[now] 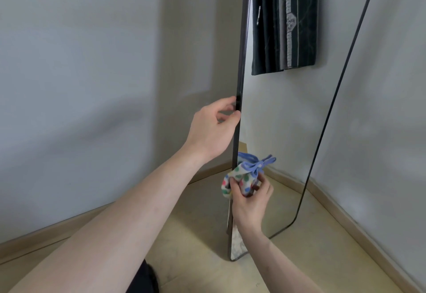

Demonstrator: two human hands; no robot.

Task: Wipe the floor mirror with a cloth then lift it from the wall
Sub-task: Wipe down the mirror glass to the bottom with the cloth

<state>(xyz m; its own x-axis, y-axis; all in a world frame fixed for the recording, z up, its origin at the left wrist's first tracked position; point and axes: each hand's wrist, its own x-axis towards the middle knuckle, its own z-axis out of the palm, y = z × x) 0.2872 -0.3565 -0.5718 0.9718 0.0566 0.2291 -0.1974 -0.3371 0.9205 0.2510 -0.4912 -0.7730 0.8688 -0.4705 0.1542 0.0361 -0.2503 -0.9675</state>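
Mirror (276, 131) axis: tall, running 12 to 6 o'clock.
Left hand (214, 127): fingers pinch the frame edge at its 3 o'clock.
Right hand (251, 198): holds bunched cloth (242, 177) against the glass.

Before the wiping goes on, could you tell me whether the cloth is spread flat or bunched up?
Bunched up: the right hand grips the dotted cloth as a crumpled wad against the mirror.
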